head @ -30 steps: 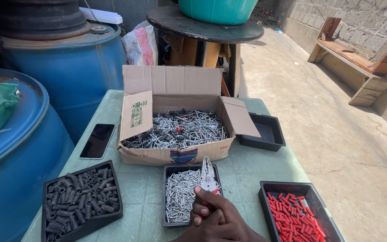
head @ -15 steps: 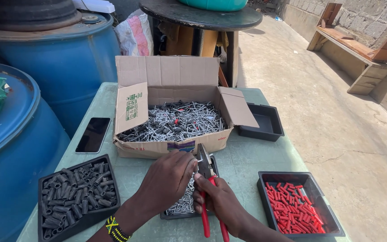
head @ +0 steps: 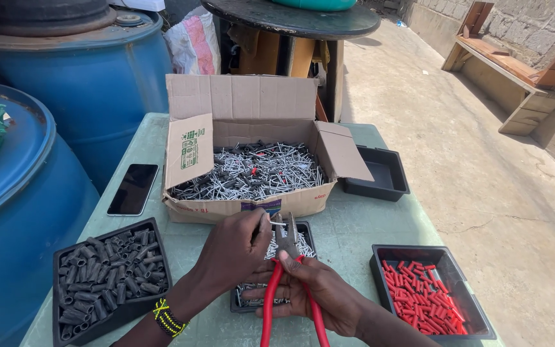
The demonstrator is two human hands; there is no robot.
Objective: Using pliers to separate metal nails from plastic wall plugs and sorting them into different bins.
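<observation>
My right hand grips red-handled pliers low in the middle, jaws pointing up and slightly parted. My left hand pinches a small silver nail and holds it at the plier jaws. Both hands hover over a small black tray of silver nails, mostly hidden beneath them. Just beyond stands an open cardboard box heaped with silver nails. A beaded bracelet circles my left wrist.
A black tray of dark grey plastic plugs lies at the left, a black tray of red plugs at the right, an empty black tray by the box. A phone lies on the green table. Blue drums stand left.
My hands have come up from the lower edge. The right hand lifted the pliers upright and the left hand brought a nail to their jaws. The view has tipped down slightly.
</observation>
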